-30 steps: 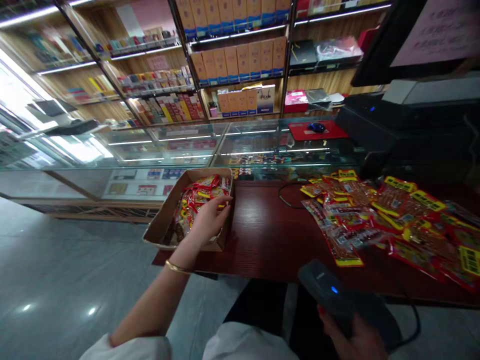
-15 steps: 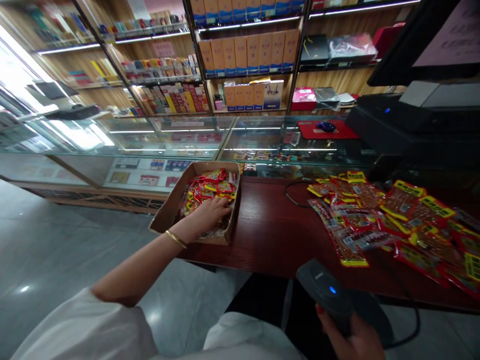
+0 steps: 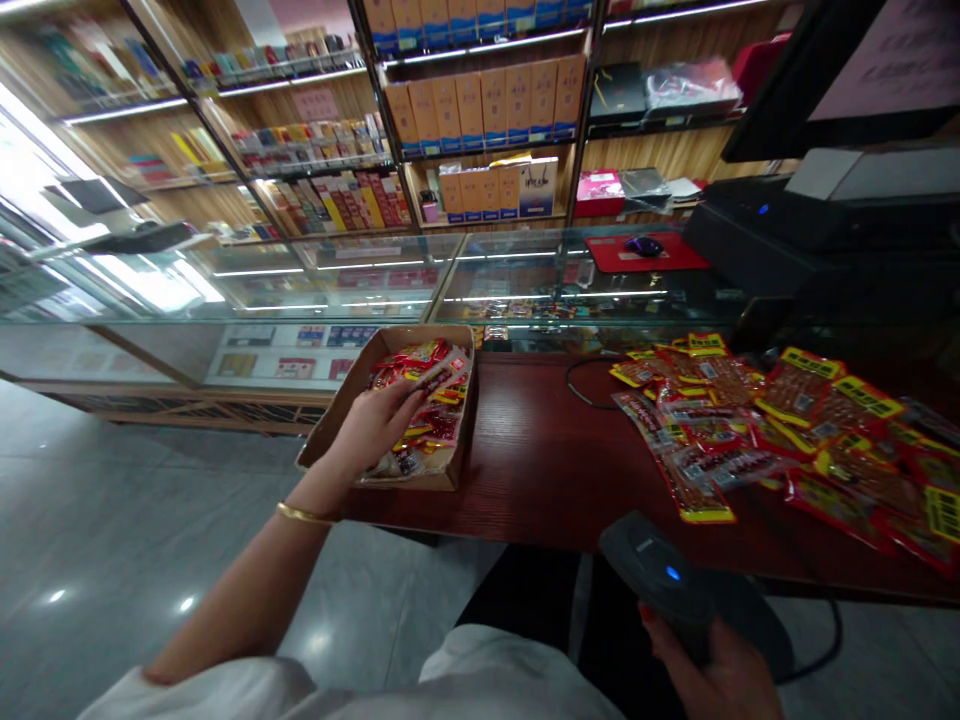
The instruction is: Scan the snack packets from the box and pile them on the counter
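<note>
My left hand [image 3: 373, 425], a gold bangle at its wrist, is over a cardboard box [image 3: 462, 455] at the counter's left end. Its thumb and fingers pinch a snack packet [image 3: 448, 370], partly clear with a red end. Beneath it, more red and yellow snack packets [image 3: 436, 425] lie in the box. Low in the view, my right hand [image 3: 709, 665] is wrapped round the handle of a dark barcode scanner [image 3: 652, 560] with a lit blue light. Loose packets [image 3: 750, 425] are heaped on the counter to the right.
The dark red wooden counter [image 3: 525, 450] runs between box and heap. Behind it stands a glass display case [image 3: 375, 270] bearing a red mouse pad [image 3: 682, 258] and a mouse [image 3: 643, 246]. A black printer-like machine [image 3: 765, 240] and a monitor [image 3: 817, 90] occupy the right. A cable [image 3: 832, 635] trails by the scanner.
My left hand has drawn back towards me and left, lifting a snack packet off the pile in the box. The right hand keeps its grip on the scanner, shifted only slightly.
</note>
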### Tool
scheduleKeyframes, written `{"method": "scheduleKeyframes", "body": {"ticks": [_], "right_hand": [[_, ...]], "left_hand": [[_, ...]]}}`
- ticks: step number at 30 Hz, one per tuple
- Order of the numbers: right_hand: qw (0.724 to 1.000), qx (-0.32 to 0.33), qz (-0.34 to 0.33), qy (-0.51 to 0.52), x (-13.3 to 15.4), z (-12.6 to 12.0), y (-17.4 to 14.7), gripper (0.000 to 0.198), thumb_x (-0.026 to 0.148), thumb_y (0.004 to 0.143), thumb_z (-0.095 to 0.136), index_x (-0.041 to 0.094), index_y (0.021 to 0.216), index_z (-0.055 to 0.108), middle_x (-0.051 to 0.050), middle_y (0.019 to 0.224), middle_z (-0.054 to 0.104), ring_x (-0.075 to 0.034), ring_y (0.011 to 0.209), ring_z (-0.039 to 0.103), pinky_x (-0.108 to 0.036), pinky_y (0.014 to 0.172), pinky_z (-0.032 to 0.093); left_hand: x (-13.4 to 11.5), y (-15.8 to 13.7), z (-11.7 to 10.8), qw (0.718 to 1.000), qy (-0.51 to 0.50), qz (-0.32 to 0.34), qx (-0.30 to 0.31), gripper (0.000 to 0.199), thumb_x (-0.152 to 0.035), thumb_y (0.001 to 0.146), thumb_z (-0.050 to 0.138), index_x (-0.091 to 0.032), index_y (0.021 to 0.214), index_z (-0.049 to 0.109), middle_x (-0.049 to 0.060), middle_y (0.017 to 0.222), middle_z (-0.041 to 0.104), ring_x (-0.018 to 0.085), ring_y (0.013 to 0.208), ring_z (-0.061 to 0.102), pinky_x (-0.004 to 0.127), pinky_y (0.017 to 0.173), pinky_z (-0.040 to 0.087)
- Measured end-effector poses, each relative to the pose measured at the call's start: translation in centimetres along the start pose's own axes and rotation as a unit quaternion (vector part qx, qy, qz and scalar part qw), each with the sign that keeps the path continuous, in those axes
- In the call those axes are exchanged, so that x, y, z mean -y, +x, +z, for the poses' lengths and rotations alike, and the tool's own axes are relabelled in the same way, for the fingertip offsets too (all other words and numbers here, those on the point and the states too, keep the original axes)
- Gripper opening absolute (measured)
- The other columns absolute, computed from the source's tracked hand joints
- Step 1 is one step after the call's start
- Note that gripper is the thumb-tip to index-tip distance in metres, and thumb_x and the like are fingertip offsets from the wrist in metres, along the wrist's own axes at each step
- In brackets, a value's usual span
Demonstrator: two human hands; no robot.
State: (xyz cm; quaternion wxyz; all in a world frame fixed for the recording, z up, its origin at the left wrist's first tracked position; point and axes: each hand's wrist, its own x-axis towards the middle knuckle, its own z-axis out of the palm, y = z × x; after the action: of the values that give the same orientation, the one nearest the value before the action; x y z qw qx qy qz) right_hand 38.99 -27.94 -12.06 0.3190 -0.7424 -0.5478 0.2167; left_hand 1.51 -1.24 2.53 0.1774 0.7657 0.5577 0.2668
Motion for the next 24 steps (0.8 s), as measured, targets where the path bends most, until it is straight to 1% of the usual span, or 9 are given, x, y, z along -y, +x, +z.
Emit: {"method": "scheduleKeyframes", "body": {"ticks": [1, 2, 5, 7, 9, 11, 14, 20, 24], "right_hand": [[1.000, -0.007, 0.001, -0.001, 0.1, 0.1, 0.0, 0.049, 0.067, 0.086, 0.060, 0.023, 0.089, 0.081, -0.008, 0.075, 0.083, -0.029, 0.066, 0.080, -0.032, 0.067, 0.065], [1.000, -0.014, 0.000, -0.001, 0.2, 0.2, 0.0, 0.048, 0.067, 0.086, 0.061, 0.023, 0.085, 0.080, -0.008, 0.072, 0.082, -0.029, 0.065, 0.080, -0.032, 0.067, 0.065], [0.999, -0.043, -0.012, 0.004, 1.2, 0.2, 0.1, 0.045, 0.064, 0.087, 0.061, 0.024, 0.076, 0.077, -0.008, 0.070, 0.081, -0.028, 0.066, 0.079, -0.032, 0.069, 0.064], [0.998, -0.060, -0.027, 0.013, 2.1, 0.0, 0.3, 0.044, 0.062, 0.089, 0.060, 0.023, 0.081, 0.078, -0.009, 0.074, 0.081, -0.028, 0.069, 0.079, -0.032, 0.071, 0.064], [0.997, -0.061, -0.045, 0.023, 2.8, -0.5, 0.4, 0.042, 0.058, 0.091, 0.059, 0.021, 0.089, 0.078, -0.009, 0.078, 0.082, -0.027, 0.069, 0.079, -0.031, 0.070, 0.064], [0.997, -0.047, -0.060, 0.028, 3.2, -0.9, 0.5, 0.038, 0.053, 0.091, 0.060, 0.020, 0.094, 0.079, -0.008, 0.080, 0.082, -0.026, 0.068, 0.079, -0.030, 0.068, 0.064], [0.997, -0.027, -0.062, 0.030, 3.1, -1.1, 0.3, 0.032, 0.047, 0.090, 0.062, 0.020, 0.098, 0.078, -0.008, 0.086, 0.083, -0.026, 0.077, 0.081, -0.030, 0.071, 0.064], [0.997, 0.051, -0.026, 0.045, 3.4, -0.8, -0.1, 0.034, 0.044, 0.091, 0.061, 0.019, 0.108, 0.078, -0.009, 0.096, 0.083, -0.027, 0.087, 0.080, -0.033, 0.082, 0.063], [0.996, 0.067, -0.011, 0.059, 4.5, -0.9, 0.1, 0.034, 0.042, 0.092, 0.060, 0.020, 0.110, 0.077, -0.010, 0.101, 0.082, -0.029, 0.094, 0.078, -0.035, 0.087, 0.060]], "left_hand": [[-1.1, -0.7, 0.8, 0.993, -0.104, -0.046, -0.022, 0.037, -0.049, 0.092, 0.058, -0.018, 0.103, 0.074, 0.005, 0.084, 0.075, 0.020, 0.078, 0.069, 0.029, 0.074, 0.054], [-2.4, -1.3, 2.0, 0.973, -0.215, -0.082, -0.021, 0.040, -0.052, 0.091, 0.059, -0.017, 0.105, 0.072, 0.005, 0.083, 0.074, 0.019, 0.074, 0.068, 0.029, 0.071, 0.055], [-5.9, -2.9, 7.1, 0.862, -0.474, -0.170, 0.054, 0.041, -0.051, 0.083, 0.070, -0.016, 0.105, 0.070, 0.004, 0.082, 0.074, 0.017, 0.068, 0.068, 0.028, 0.065, 0.056], [-7.6, -3.4, 10.9, 0.800, -0.554, -0.211, 0.095, 0.037, -0.044, 0.080, 0.075, -0.016, 0.103, 0.071, 0.007, 0.089, 0.075, 0.017, 0.071, 0.070, 0.026, 0.063, 0.057], [-8.2, -3.4, 14.2, 0.766, -0.584, -0.240, 0.121, 0.032, -0.036, 0.080, 0.075, -0.015, 0.103, 0.071, 0.010, 0.099, 0.076, 0.019, 0.078, 0.072, 0.025, 0.061, 0.057], [-8.1, -3.1, 16.7, 0.753, -0.584, -0.265, 0.147, 0.029, -0.030, 0.081, 0.071, -0.014, 0.106, 0.071, 0.012, 0.103, 0.076, 0.021, 0.081, 0.074, 0.026, 0.060, 0.057], [-7.2, -2.6, 18.5, 0.753, -0.565, -0.285, 0.181, 0.028, -0.023, 0.082, 0.066, -0.012, 0.106, 0.073, 0.011, 0.097, 0.077, 0.020, 0.077, 0.074, 0.025, 0.059, 0.057], [-6.3, -2.2, 19.1, 0.762, -0.539, -0.292, 0.210, 0.025, -0.026, 0.077, 0.071, -0.014, 0.098, 0.077, 0.008, 0.086, 0.077, 0.017, 0.070, 0.072, 0.023, 0.059, 0.053], [-6.2, -1.9, 19.3, 0.772, -0.516, -0.292, 0.229, 0.026, -0.031, 0.075, 0.076, -0.013, 0.093, 0.077, 0.009, 0.080, 0.077, 0.016, 0.065, 0.070, 0.023, 0.058, 0.051]]}}
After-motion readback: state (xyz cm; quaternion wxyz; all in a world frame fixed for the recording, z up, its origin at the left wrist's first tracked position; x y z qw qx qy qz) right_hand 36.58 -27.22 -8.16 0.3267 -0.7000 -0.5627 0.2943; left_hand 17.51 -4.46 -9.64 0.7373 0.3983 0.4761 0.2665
